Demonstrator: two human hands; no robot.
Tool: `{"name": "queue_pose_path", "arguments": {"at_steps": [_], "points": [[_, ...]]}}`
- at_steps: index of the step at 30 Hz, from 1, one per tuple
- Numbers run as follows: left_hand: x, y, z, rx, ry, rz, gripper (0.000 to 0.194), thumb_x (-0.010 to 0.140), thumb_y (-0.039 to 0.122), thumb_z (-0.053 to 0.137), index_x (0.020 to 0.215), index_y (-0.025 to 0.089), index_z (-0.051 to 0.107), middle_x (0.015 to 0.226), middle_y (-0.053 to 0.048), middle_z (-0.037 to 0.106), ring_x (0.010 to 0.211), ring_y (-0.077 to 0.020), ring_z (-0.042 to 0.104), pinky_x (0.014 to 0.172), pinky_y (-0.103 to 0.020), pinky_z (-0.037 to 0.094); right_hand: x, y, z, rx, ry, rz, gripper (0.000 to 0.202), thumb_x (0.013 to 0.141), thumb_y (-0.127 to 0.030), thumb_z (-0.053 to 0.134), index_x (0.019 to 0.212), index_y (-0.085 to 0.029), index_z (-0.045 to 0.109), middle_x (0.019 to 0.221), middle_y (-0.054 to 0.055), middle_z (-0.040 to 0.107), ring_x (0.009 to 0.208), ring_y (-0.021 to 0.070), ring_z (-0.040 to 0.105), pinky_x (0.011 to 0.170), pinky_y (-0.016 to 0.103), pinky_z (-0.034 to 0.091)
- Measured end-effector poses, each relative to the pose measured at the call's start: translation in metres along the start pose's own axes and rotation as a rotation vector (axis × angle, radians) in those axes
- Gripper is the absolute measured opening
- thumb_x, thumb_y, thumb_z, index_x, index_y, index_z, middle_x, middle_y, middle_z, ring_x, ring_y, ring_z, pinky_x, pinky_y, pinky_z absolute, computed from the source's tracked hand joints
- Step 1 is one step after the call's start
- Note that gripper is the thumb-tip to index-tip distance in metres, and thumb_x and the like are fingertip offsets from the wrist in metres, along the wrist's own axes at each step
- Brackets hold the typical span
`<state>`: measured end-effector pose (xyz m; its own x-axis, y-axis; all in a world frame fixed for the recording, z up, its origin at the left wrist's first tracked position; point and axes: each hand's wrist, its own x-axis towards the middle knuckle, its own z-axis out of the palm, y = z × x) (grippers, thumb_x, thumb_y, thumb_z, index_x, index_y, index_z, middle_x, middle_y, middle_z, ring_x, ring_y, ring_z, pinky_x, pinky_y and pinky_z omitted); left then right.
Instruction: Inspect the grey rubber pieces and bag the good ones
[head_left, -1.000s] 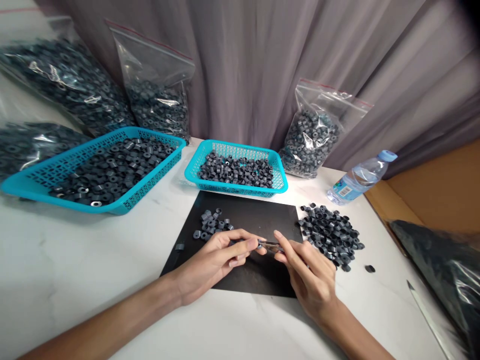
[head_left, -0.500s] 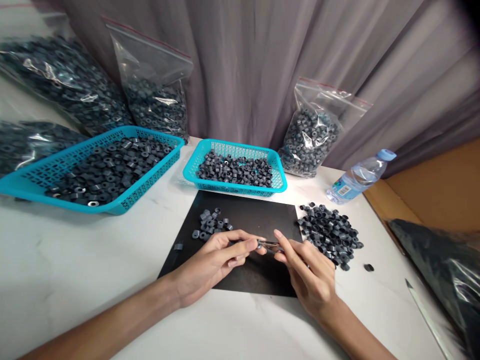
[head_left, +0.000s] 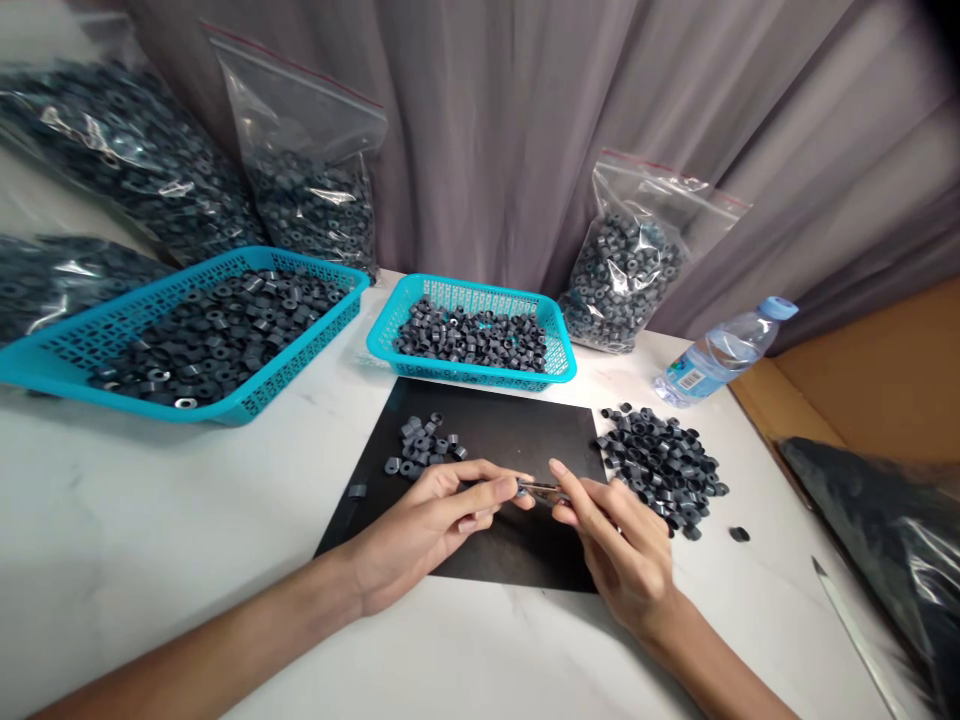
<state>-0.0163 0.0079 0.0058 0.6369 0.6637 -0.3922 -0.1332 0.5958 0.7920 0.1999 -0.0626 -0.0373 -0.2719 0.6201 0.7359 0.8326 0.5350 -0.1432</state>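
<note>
Above a black mat (head_left: 510,560), my left hand (head_left: 450,510) pinches a small dark ring part (head_left: 520,488) between thumb and fingers. My right hand (head_left: 615,530) is closed on a thin metal tool (head_left: 544,488), whose tip reaches the part. Fingers hide most of the part and the tool's rear end. Just behind my left hand lies a small group of grey ring parts (head_left: 424,445) on the mat. A larger heap of dark rings (head_left: 664,465) sits right of the mat, beyond my right hand.
Two blue baskets (head_left: 262,395) (head_left: 472,375) hold many dark parts. Filled plastic bags (head_left: 315,200) (head_left: 622,270) stand behind them. A water bottle (head_left: 716,355) is at the back right. A pointed blade-like strip (head_left: 855,635) lies near the right edge, beside a cardboard box (head_left: 877,380).
Both hands keep nearly the same pose. The thin tool has shifted slightly between the fingers, and the whole view has moved a little.
</note>
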Motion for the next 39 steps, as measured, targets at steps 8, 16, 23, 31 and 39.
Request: {"name": "queue_pose_path", "arguments": {"at_steps": [8, 16, 23, 31, 39], "points": [[-0.0011, 0.0003, 0.001, -0.019, -0.011, -0.012, 0.016, 0.078, 0.036, 0.08, 0.091, 0.026, 0.079, 0.095, 0.0, 0.076, 0.093, -0.0099, 0.059, 0.085, -0.02, 0.04, -0.0011, 0.0002, 0.0009, -0.017, 0.054, -0.003, 0.06, 0.095, -0.008, 0.059, 0.151, -0.018, 0.042, 0.098, 0.01, 0.071, 0.074, 0.0159, 0.063, 0.063, 0.028, 0.046], [-0.0043, 0.0012, 0.0055, 0.013, -0.003, 0.013, 0.012, 0.081, 0.034, 0.078, 0.09, 0.027, 0.079, 0.096, 0.001, 0.076, 0.092, -0.0095, 0.058, 0.083, -0.019, 0.039, -0.0047, -0.002, 0.0034, 0.03, 0.152, 0.009, 0.054, 0.093, -0.003, 0.059, 0.145, -0.014, 0.05, 0.101, 0.012, 0.072, 0.08, 0.0179, 0.066, 0.065, 0.03, 0.048], [-0.0043, 0.0019, 0.003, 0.012, -0.01, 0.02, 0.018, 0.079, 0.036, 0.079, 0.094, 0.027, 0.08, 0.094, 0.0, 0.074, 0.075, -0.0082, 0.049, 0.08, -0.02, 0.04, -0.0047, 0.001, 0.0038, 0.094, 0.123, 0.008, 0.053, 0.095, -0.006, 0.058, 0.147, -0.013, 0.048, 0.106, 0.015, 0.071, 0.08, 0.0189, 0.065, 0.064, 0.032, 0.048], [-0.0033, 0.0019, 0.0022, 0.028, 0.019, -0.001, 0.017, 0.078, 0.036, 0.08, 0.092, 0.027, 0.08, 0.087, 0.002, 0.068, 0.071, -0.0077, 0.045, 0.077, -0.022, 0.038, -0.0031, 0.0005, 0.0042, 0.107, 0.092, 0.024, 0.054, 0.095, -0.009, 0.058, 0.148, -0.016, 0.047, 0.099, 0.012, 0.07, 0.072, 0.0163, 0.062, 0.061, 0.03, 0.047], [-0.0041, 0.0068, 0.0037, 0.076, 0.022, -0.006, 0.022, 0.082, 0.037, 0.076, 0.098, 0.022, 0.079, 0.098, -0.004, 0.074, 0.072, -0.0093, 0.044, 0.077, -0.023, 0.038, -0.0016, 0.0027, 0.0024, 0.152, 0.171, 0.146, 0.05, 0.096, -0.008, 0.055, 0.144, -0.022, 0.052, 0.105, 0.011, 0.07, 0.076, 0.0172, 0.064, 0.067, 0.032, 0.052]]}}
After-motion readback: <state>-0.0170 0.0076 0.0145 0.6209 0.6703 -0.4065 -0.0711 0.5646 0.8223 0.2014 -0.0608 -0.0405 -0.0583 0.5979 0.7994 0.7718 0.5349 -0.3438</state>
